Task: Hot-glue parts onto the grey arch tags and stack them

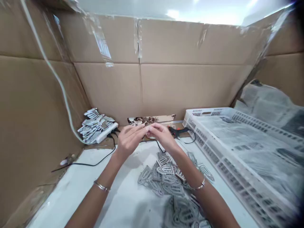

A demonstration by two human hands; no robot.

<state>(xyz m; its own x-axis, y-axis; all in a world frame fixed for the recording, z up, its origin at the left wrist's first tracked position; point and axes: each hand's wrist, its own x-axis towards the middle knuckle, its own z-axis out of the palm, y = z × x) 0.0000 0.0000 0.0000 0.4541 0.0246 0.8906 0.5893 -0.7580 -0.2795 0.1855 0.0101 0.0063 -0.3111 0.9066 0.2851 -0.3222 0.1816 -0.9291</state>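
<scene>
My left hand (130, 139) is raised over the back of the white work surface (95, 177), its fingers closed together and tips meeting those of my right hand (161, 134). The right hand is pinched at the fingertips. Whatever lies between the fingertips is too small and hidden to make out. Below and to the right, a pile of grey and white arch-shaped pieces (166, 171) lies on the surface, partly behind my right forearm. More grey pieces (185, 213) are heaped near the front.
A white plastic crate (213, 158) with wrapped contents stands at right. Stacked pieces (93, 125) rest by a white power strip (104, 134) at back left. A black glue gun (178, 131) with a cable lies behind. Cardboard walls (180, 85) enclose the surface.
</scene>
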